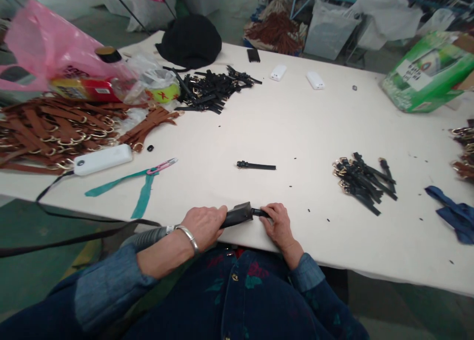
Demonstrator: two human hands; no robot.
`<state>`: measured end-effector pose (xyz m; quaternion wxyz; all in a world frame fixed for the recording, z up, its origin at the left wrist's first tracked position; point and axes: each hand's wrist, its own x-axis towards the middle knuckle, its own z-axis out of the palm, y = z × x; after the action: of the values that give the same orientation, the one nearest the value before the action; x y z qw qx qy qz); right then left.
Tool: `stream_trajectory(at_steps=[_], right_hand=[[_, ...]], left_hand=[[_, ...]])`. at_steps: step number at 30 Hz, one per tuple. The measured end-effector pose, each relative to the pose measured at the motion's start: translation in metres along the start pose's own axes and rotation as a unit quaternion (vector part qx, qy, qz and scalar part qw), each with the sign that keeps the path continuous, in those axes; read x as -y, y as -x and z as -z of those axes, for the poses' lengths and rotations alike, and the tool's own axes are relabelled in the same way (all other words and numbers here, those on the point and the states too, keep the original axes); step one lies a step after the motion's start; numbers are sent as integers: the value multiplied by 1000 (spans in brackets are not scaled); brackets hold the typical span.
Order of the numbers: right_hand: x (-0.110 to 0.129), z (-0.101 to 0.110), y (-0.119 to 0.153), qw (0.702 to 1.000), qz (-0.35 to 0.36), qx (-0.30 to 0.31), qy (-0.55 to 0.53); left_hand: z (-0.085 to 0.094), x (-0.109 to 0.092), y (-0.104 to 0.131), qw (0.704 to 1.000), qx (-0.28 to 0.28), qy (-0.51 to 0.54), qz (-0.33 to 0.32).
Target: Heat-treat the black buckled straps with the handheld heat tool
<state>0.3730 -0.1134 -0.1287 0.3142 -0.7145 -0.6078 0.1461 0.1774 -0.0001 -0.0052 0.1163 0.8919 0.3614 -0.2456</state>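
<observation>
Near the table's front edge, my left hand [205, 224] is wrapped round the left part of a black tool [239, 215] with a wide, flat end. At the right end of this tool, my right hand [277, 225] pinches a thin black strap [259, 212], which lies against the tool's tip. Beyond both hands, a short black buckle strap [256, 166] lies alone on the white table [237, 132]. To the right sits a pile of black buckle straps [365, 182]. A larger heap of black straps [211, 88] lies at the back.
Brown straps [55, 128] cover the left side, beside a white device [102, 160] and pink snips [162, 167] with teal cloth. Behind are a black cap [192, 39], a pink bag [48, 44] and two white devices. A green package [425, 78] and blue cloth [454, 214] lie right.
</observation>
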Motion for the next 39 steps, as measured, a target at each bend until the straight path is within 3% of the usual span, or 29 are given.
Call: stream_trajectory(at_steps=[6,15,22,29,36,39], right_hand=[[-2,2,-1,1000,-6,6,-15],[-2,5,-2,1000,-2,8,-27],[-5,2,-2,1000,-1,8,-21],[-3,2,-2,1000,4,5,-19],[-4,1,-3,1000,3,0,-19],[-4,1,-3,1000,-2,-1,-16]], left_hand=[[15,-31,-19,999,6,-18,-29],[25,-15,-13,996,55,-69,0],[17,-29,-26,998,-8,-37,-48],[20,-10,-15,998,25,-48,-16],[14,-27,-21,997,-23,-40,-54],[15,-22,-31,998,-19,-30,-54]])
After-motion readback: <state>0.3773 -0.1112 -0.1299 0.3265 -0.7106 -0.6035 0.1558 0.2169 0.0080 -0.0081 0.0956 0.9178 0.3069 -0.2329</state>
